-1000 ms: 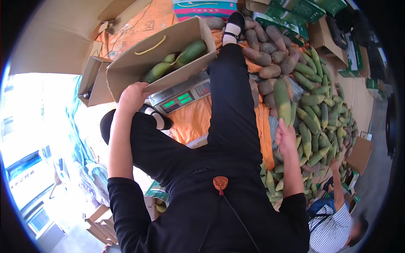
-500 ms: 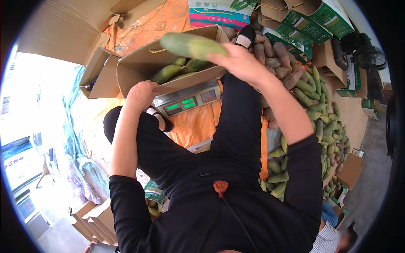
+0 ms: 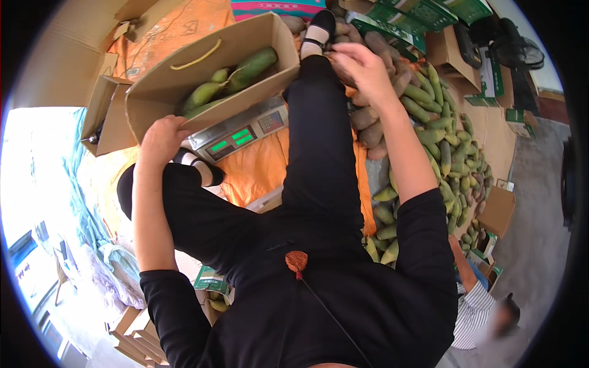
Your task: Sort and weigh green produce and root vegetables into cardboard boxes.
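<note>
An open cardboard box point(image 3: 202, 49) with a yellow cord handle point(image 3: 196, 55) stands on a digital scale point(image 3: 236, 138) in front of me. Several green radishes lie inside it, the largest green radish point(image 3: 253, 66) toward the right end. My left hand point(image 3: 162, 138) grips the box's near rim at its left corner, thumb over the edge. To the right of the box, my right hand point(image 3: 365, 73) is held over the root pile with its fingers apart and nothing in them. Beneath it are brownish-purple roots point(image 3: 368, 135).
A large heap of green radishes point(image 3: 454, 147) spreads along my right. Green cartons point(image 3: 399, 18) and a black fan point(image 3: 518, 52) stand beyond it. Another open carton point(image 3: 116, 116) is left of the box. A person in a striped shirt point(image 3: 475, 313) is at the lower right.
The green radish that my right hand held over the box is out of that hand, and a large one lies in the box. My right hand has moved right, away from the box.
</note>
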